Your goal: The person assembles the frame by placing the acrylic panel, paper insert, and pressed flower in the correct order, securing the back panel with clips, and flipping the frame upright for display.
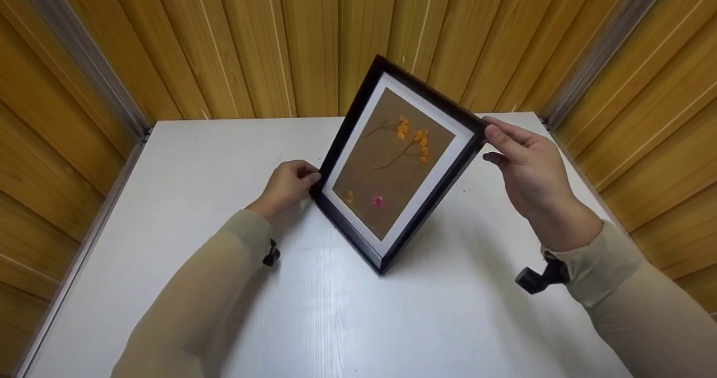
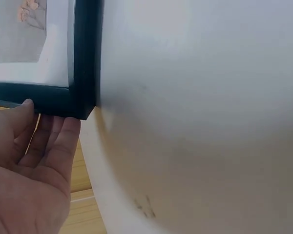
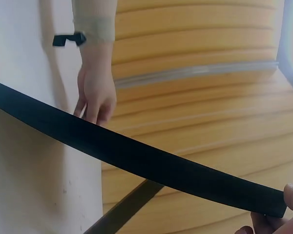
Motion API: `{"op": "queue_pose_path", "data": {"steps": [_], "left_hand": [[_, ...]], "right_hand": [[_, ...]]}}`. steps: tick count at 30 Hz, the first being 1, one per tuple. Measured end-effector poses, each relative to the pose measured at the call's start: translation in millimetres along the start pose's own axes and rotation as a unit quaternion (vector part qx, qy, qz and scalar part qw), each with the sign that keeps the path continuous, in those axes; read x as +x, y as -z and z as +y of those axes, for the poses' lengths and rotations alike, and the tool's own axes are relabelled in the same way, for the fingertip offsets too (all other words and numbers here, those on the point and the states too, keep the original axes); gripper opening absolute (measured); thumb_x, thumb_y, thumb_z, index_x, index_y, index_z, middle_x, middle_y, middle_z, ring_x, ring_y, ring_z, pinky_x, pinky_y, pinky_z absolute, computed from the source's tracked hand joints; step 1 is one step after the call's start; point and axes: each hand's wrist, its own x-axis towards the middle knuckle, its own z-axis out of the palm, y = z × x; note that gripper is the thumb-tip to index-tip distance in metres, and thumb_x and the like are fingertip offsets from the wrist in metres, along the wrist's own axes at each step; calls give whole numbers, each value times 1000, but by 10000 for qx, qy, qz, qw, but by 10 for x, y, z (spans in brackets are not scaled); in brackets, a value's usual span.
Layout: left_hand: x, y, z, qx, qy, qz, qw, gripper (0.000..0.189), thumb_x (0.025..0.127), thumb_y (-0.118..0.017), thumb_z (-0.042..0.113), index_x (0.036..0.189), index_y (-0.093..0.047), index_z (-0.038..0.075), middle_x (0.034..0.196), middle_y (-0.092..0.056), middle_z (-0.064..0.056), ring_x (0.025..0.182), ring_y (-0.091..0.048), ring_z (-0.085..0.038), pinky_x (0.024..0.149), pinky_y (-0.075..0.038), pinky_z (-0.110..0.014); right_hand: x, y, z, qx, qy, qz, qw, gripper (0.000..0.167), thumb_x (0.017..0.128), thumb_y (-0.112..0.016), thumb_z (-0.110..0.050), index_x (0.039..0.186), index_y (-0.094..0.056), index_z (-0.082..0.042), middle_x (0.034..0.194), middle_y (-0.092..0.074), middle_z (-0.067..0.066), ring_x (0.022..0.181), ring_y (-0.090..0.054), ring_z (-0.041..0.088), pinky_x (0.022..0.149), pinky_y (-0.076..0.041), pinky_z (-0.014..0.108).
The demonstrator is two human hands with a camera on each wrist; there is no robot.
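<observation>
A black picture frame (image 1: 350, 229) with a white mat surrounds dried orange flower sprigs and a small pink flower on brown backing. It is tilted up on one corner, its lowest corner close over the white table. My left hand (image 1: 288, 185) pinches its left corner, thumb on the front and fingers behind, as the left wrist view also shows. With thumb and fingertips my right hand (image 1: 535, 168) pinches the upper right corner. The right wrist view sees the frame edge-on (image 3: 136, 156), with a brown strut (image 3: 124, 209) sticking out behind it.
The white table (image 1: 185, 199) reaches back to a wood-panelled wall (image 1: 252, 42), with panelled walls at both sides too. Grey metal posts (image 1: 98, 53) stand at the corners. Black camera mounts (image 1: 540, 280) hang at both sleeves.
</observation>
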Motion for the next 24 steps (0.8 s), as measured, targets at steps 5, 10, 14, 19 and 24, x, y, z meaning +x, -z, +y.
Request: {"op": "queue_pose_path", "data": {"steps": [5, 10, 14, 19, 24], "left_hand": [[-140, 39, -78, -158, 86, -21, 9998, 23, 114, -68, 16, 131, -75, 2, 123, -76, -14, 106, -69, -19, 92, -61, -27], [-329, 36, -132, -387, 177, -101, 9990, 24, 114, -68, 16, 133, -72, 2, 129, -74, -16, 113, -71, -23, 96, -64, -31], [-529, 10, -185, -616, 434, -224, 9969, 35, 115, -68, 18, 148, -66, 8, 148, -68, -12, 122, -68, -23, 101, -61, -34], [-719, -1, -197, -722, 392, -350, 9960, 56, 116, -66, 17, 169, -51, 15, 168, -58, -8, 125, -70, -24, 101, -58, -34], [-824, -81, -131, -521, 218, -408, 9976, 59, 115, -65, 9, 171, -48, 9, 166, -62, -10, 129, -73, -25, 105, -62, -36]], "right_hand": [[224, -14, 36, 67, 59, 235, 9997, 13, 103, -84, -16, 113, -90, -11, 101, -86, -5, 102, -72, 12, 81, -54, 25], [427, -26, 52, -161, -18, 534, 9984, 23, 98, -90, -22, 118, -89, -10, 100, -86, -7, 102, -73, 11, 82, -53, 24], [612, -93, 68, -547, -71, 780, 9954, 23, 97, -91, -24, 118, -90, -13, 98, -85, -10, 102, -71, 9, 81, -54, 22], [897, -236, 42, -1439, -106, 840, 9860, 34, 100, -88, -32, 129, -86, -13, 108, -82, -15, 116, -65, 9, 99, -54, 23], [1205, -305, 10, -2176, -159, 428, 9750, 45, 107, -80, -37, 144, -78, -11, 117, -74, -15, 119, -63, 9, 105, -53, 27]]}}
